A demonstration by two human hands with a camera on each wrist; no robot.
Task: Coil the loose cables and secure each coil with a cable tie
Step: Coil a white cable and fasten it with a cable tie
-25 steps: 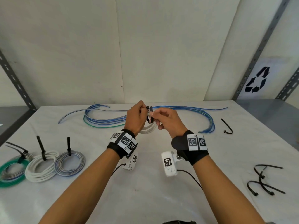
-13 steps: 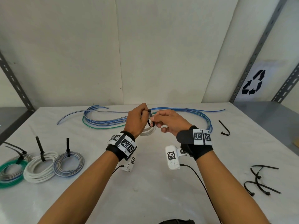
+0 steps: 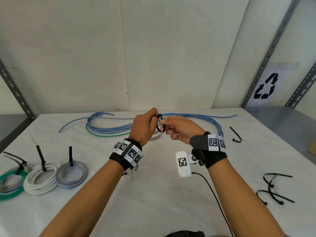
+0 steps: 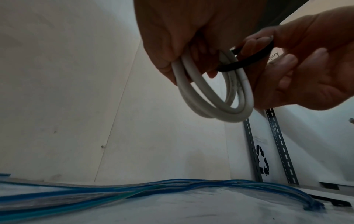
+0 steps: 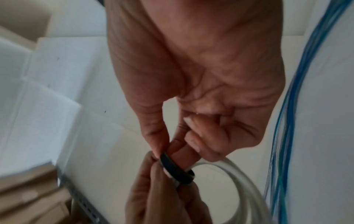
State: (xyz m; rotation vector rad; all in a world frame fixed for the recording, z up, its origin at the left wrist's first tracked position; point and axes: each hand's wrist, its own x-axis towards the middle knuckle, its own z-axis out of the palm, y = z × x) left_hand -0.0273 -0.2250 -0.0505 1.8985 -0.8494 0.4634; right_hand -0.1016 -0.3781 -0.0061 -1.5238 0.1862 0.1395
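White cable coil (image 4: pixel 212 97) hangs at frame centre, gripped in left hand (image 3: pixel 143 127). Right hand (image 3: pixel 181 129), immediately right, pinches the black cable tie (image 4: pixel 254 56) looped across the coil's strands; loop appears slack, not yet cinched.

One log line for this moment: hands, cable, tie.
left hand: grips white cable coil | right hand: pinches black cable tie looped round coil | tie: not cinched | tied coils: three

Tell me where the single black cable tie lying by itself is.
In the head view, that lone cable tie lies on the table's far right, just beyond the loose blue cables and behind the tie pile.
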